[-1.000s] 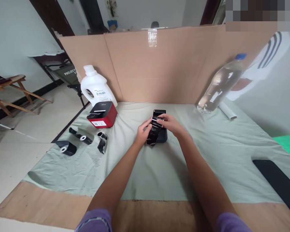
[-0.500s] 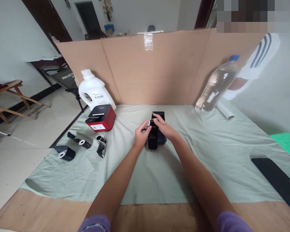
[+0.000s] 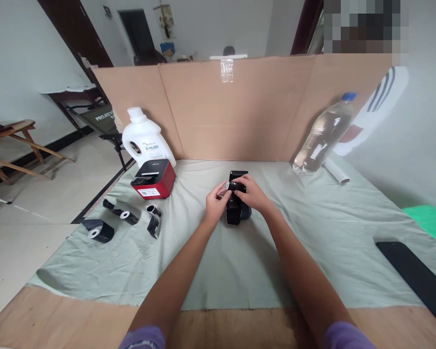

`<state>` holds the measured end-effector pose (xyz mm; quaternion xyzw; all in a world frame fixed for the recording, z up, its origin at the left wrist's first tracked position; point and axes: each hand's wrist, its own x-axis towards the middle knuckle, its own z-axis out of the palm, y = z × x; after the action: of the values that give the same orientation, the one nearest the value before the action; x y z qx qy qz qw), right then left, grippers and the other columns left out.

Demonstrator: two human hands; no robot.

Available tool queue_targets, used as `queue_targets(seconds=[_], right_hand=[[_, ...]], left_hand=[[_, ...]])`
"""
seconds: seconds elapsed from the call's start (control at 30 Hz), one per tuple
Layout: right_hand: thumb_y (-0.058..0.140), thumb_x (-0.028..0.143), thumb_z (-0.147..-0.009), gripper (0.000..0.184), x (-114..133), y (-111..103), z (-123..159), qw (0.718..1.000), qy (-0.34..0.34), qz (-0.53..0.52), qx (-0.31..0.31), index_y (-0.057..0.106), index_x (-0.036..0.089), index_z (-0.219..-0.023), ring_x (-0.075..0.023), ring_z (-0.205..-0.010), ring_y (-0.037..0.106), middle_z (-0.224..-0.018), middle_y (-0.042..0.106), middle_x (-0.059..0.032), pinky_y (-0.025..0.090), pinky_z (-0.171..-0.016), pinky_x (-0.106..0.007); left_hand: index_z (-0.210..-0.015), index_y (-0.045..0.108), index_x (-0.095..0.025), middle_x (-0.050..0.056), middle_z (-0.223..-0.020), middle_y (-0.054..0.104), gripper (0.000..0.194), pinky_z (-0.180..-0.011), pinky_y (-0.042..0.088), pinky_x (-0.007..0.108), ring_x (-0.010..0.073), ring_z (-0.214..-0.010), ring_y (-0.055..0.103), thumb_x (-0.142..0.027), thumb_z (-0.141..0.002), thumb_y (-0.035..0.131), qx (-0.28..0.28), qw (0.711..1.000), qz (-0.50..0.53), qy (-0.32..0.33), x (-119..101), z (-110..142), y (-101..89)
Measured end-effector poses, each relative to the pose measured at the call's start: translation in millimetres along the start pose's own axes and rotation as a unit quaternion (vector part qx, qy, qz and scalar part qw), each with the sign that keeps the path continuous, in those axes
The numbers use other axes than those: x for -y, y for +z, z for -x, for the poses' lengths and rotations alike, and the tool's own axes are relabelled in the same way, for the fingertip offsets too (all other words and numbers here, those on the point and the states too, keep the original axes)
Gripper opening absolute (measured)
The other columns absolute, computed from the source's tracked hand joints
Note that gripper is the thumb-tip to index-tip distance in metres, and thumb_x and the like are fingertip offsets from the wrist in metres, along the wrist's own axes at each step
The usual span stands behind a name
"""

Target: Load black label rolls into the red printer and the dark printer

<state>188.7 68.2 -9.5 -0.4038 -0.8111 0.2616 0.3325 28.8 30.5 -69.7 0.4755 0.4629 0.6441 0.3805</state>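
Note:
Both my hands meet at the middle of the pale green cloth (image 3: 240,261). My left hand (image 3: 215,206) and my right hand (image 3: 252,194) are both closed on a small black ribbon roll (image 3: 233,186) with a white core end. A strip of black film hangs from the roll down to the cloth. Right behind it stands a small black printer (image 3: 239,175), partly hidden by my fingers.
A red and black label printer (image 3: 153,179) and a white detergent jug (image 3: 145,137) stand at the back left. Several black rolls (image 3: 121,213) lie at the left. A clear water bottle (image 3: 323,135), a white tube (image 3: 334,170), a black phone (image 3: 414,276) and another person's sleeve (image 3: 376,109) are to the right.
The black film has been wound in from a longer loose strip to a tighter roll, and both hands have lifted slightly toward the small black printer.

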Motion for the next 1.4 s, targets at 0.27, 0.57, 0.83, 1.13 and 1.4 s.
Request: queue_targets(seconds=[0.27,0.57,0.83,1.13,1.4], right_hand=[[0.060,0.013,-0.086,0.035,-16.9,-5.1,-0.2,0.987,0.066,0.142,0.027,0.066,0.019,-0.120,-0.0274,-0.111,0.055,-0.119,0.067,-0.0097,0.042,-0.099,-0.043],[0.057,0.007,-0.084,0.026,-17.9,11.0,3.2,0.977,0.107,0.185,0.014,0.069,0.019,-0.103,-0.0246,-0.106,0.054,-0.114,0.061,-0.0109,0.042,-0.096,-0.037],[0.063,0.026,-0.084,0.050,-39.9,16.3,-3.7,0.975,0.146,0.053,-0.157,0.053,0.016,-0.131,-0.0250,-0.096,0.059,-0.123,0.061,-0.0148,0.048,-0.090,-0.040],[0.061,0.022,-0.081,0.010,-31.5,-19.9,-3.8,0.998,0.046,-0.045,-0.006,0.063,0.020,-0.090,-0.0156,-0.080,0.060,-0.100,0.064,-0.0036,0.049,-0.080,-0.032],[0.062,0.014,-0.084,0.019,-9.5,-33.1,-1.9,0.986,0.094,0.096,0.102,0.067,0.020,-0.101,-0.0179,-0.085,0.061,-0.102,0.068,-0.0059,0.048,-0.081,-0.030]], left_hand=[[-0.142,0.056,-0.022,0.009,-0.127,0.068,0.054,-0.089,0.054,0.035,0.0206,-0.101,0.064,-0.017,-0.088,0.055,0.046,0.957,-0.262,0.111,-11.3,49.2,-25.2],[-0.137,0.064,-0.026,0.004,-0.145,0.059,0.062,-0.107,0.047,0.044,0.0257,-0.120,0.052,-0.003,-0.080,0.051,0.199,0.855,-0.412,0.244,-8.9,54.6,-21.8],[-0.128,0.070,-0.025,0.006,-0.137,0.063,0.038,-0.100,0.051,0.043,0.0253,-0.114,0.054,-0.018,-0.093,0.058,0.172,0.844,-0.412,0.296,-7.0,54.7,-20.6],[-0.122,0.072,-0.025,0.007,-0.122,0.070,0.032,-0.093,0.054,0.039,0.0212,-0.106,0.061,-0.016,-0.096,0.055,0.164,0.860,-0.360,0.322,-8.0,53.8,-21.3],[-0.118,0.073,-0.024,0.007,-0.121,0.071,0.032,-0.092,0.054,0.039,0.0209,-0.103,0.063,-0.015,-0.095,0.053,0.163,0.869,-0.337,0.323,-9.6,55.7,-21.3]])
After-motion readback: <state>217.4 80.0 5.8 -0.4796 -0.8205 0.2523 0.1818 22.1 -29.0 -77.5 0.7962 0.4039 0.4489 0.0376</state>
